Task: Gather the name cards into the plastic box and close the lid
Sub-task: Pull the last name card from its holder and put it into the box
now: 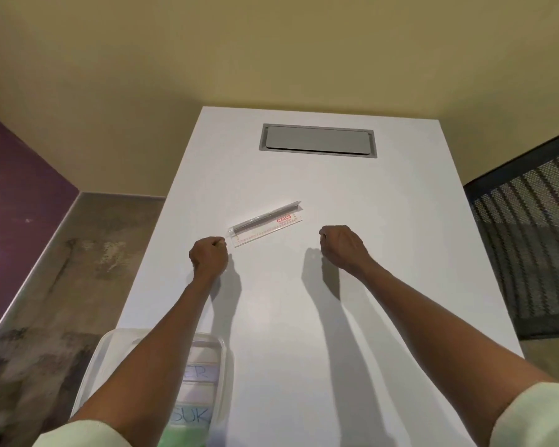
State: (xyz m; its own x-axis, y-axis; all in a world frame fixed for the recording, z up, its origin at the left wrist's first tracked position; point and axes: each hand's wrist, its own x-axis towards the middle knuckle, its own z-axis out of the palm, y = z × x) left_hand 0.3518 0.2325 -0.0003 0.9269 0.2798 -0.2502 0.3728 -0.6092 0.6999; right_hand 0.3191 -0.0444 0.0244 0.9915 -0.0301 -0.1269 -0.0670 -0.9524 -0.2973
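At one o'clock from my left grip (209, 253), curled shut on nothing, lies the card holder (265, 224), almost touching its knuckles. Its long axis runs from eight to two o'clock across the surface (368, 285). My right grip (341, 245), also fisted empty, sits farther off. Behind, at seven o'clock, the box (221, 366) holds cards.

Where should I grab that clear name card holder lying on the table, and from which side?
Take the clear name card holder by its near left end, coming in with the left hand, which is closest. It lies flat and slanted, long and thin, so pinch across its narrow width.
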